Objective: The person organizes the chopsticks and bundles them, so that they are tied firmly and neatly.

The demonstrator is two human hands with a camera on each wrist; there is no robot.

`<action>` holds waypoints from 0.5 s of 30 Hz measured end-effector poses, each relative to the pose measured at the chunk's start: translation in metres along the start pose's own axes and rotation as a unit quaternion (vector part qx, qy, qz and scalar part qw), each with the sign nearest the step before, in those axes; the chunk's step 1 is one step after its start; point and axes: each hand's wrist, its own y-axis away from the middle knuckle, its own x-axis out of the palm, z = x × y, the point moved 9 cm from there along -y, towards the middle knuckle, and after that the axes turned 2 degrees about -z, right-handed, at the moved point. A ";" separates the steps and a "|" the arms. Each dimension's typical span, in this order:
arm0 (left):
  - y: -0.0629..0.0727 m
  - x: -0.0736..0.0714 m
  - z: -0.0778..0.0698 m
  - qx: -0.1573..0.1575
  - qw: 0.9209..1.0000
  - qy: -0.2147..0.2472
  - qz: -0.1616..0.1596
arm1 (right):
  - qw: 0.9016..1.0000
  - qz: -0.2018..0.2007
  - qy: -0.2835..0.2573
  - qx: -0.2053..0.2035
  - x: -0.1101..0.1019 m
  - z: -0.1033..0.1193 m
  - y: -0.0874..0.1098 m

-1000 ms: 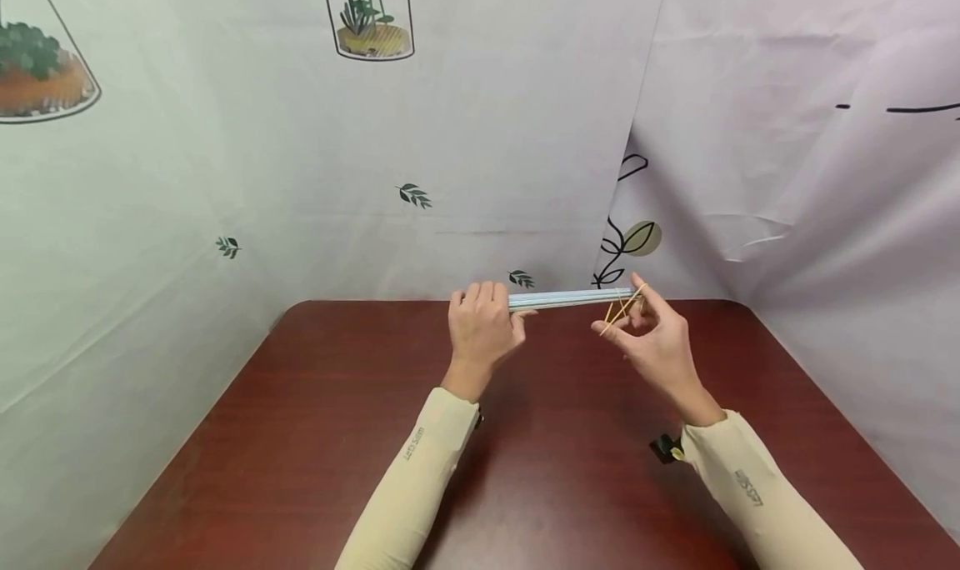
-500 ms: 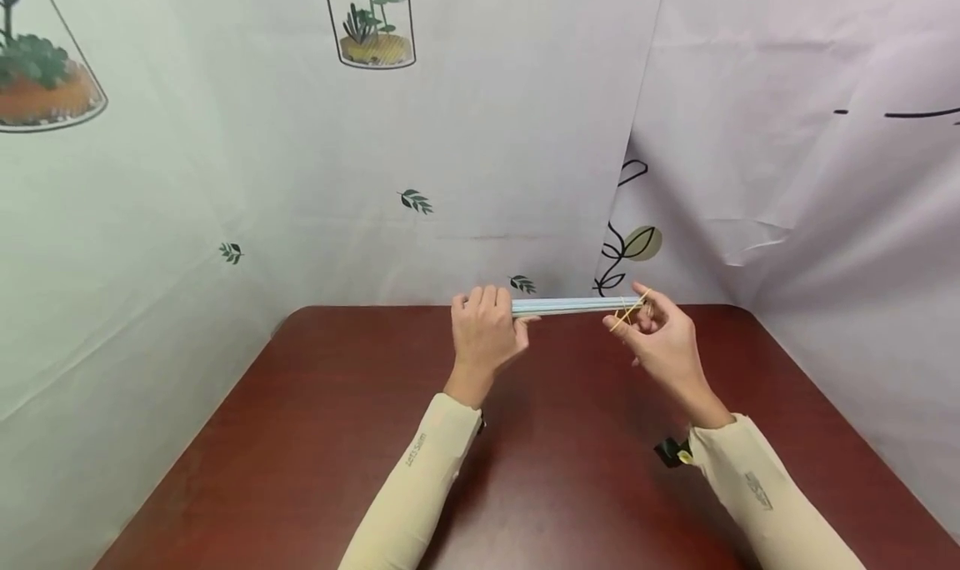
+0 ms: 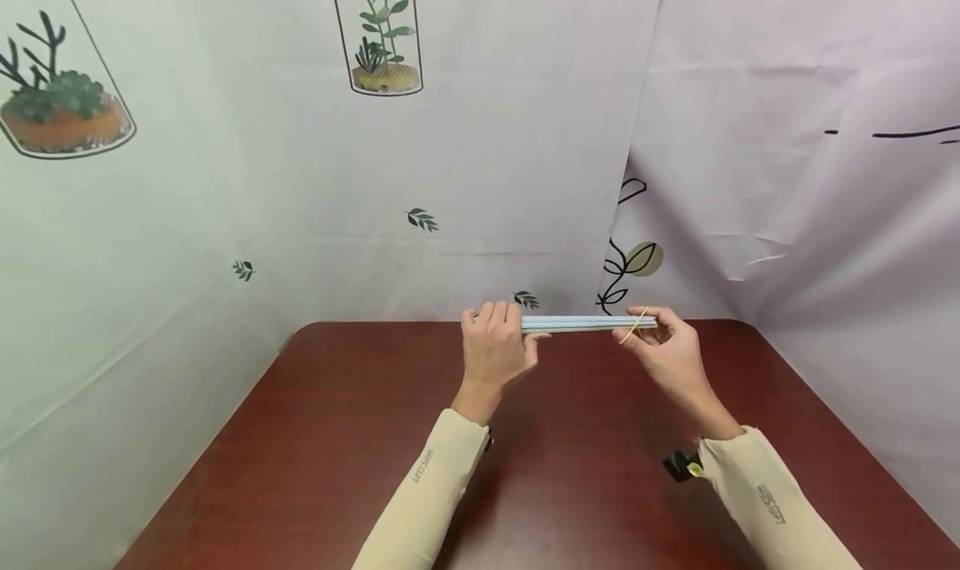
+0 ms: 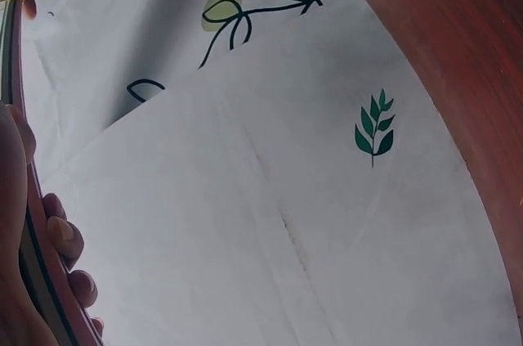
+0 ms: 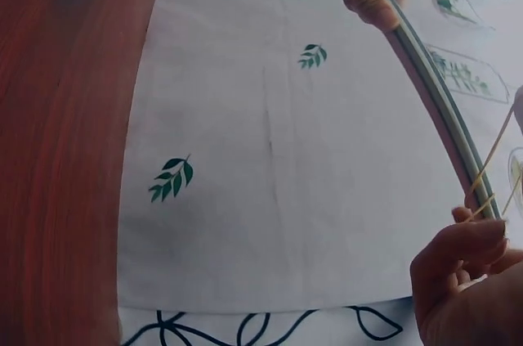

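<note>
Bundle: slim, straight sticks lying side by side, at 4 o'clock from the middle of the head view; nearly level, held up between the two hands, running from the left hand toward 3 o'clock.
Bundle colours: pale blue and white from the head; pinkish and green lengthwise stripes in the right wrist view.
Left grip: fingers curled over the bundle, their tips coming round its other side in the left wrist view; thumb along the underside, pointing to 3 o'clock.
Right grip: the right hand, at 3 o'clock from the left one, holds the band stretched between thumb and forefinger; the remaining fingers bend near the bundle's end, and whether they press on it I cannot tell.
Band: thin, yellow, slanting from 1 o'clock to 7 o'clock across the bundle near its 3 o'clock end.
Sleeves: cream, lettered; the left sleeve comes in from 6 o'clock, the right sleeve from 5 o'clock.
Cuff: a black piece sits beside the right one, on its 9 o'clock side.
Table: reddish-brown, rounded far corners, below both hands.
Backdrop: whitish cloth; a jar print at 11 o'clock, a vine print at 3 o'clock.
</note>
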 end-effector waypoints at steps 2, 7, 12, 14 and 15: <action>0.000 0.000 -0.001 0.004 1.000 0.007 0.000 | 1.000 0.000 -0.023 -0.004 0.001 0.000 0.001; -0.003 0.003 -0.006 0.022 1.000 0.015 0.013 | 1.000 -0.008 -0.004 -0.015 -0.002 0.001 -0.001; 0.000 0.006 -0.009 0.030 0.999 0.021 0.029 | 1.000 0.014 0.003 0.002 0.001 -0.001 -0.001; 0.000 0.007 -0.008 0.029 0.999 0.024 0.034 | 0.999 0.024 -0.021 0.017 0.002 -0.001 0.000; 0.001 0.007 -0.008 0.029 0.999 0.023 0.038 | 0.999 0.028 -0.030 0.023 0.002 -0.002 0.001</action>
